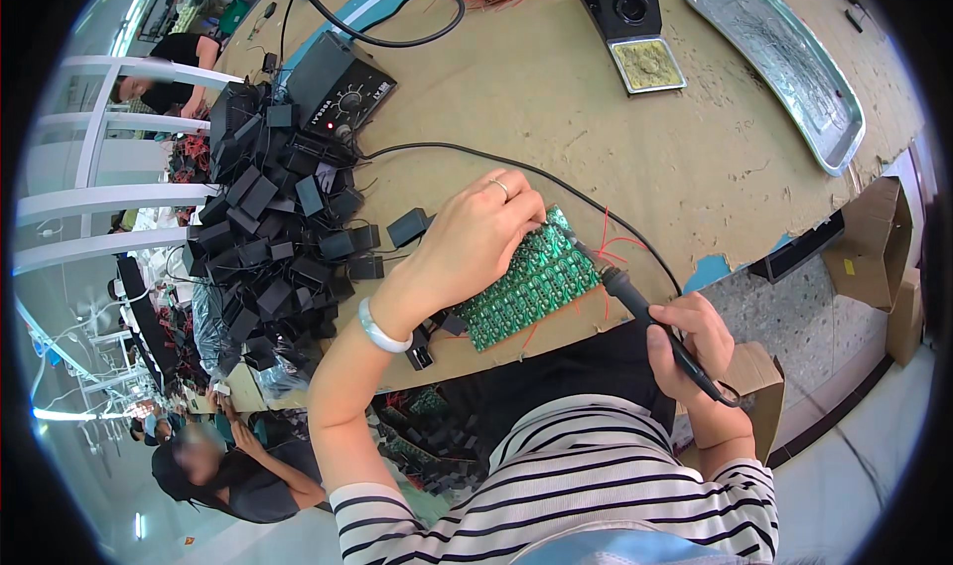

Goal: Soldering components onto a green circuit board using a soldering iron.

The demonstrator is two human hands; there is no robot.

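Observation:
My right hand [693, 345] is closed round the handle of a black soldering iron [632, 297]. The iron's tip points up and left, at the upper right part of a green circuit board panel [526, 292] near the table's front edge. Over the panel's upper left, my left hand [486, 232] has its fingers pinched together at the board; whatever sits between the fingertips is too small to make out. Thin red wires [620, 242] stick out along the panel's right side. Just left of my left hand lies a small black plastic box [408, 227].
A large heap of black boxes with leads [268, 227] covers the table's left side, beside a soldering station [342, 88]. Farther back stand an iron holder with a yellowish sponge tray [647, 66] and a long metal tray [784, 64]. The iron's cable [516, 158] crosses the table. Other people sit at left.

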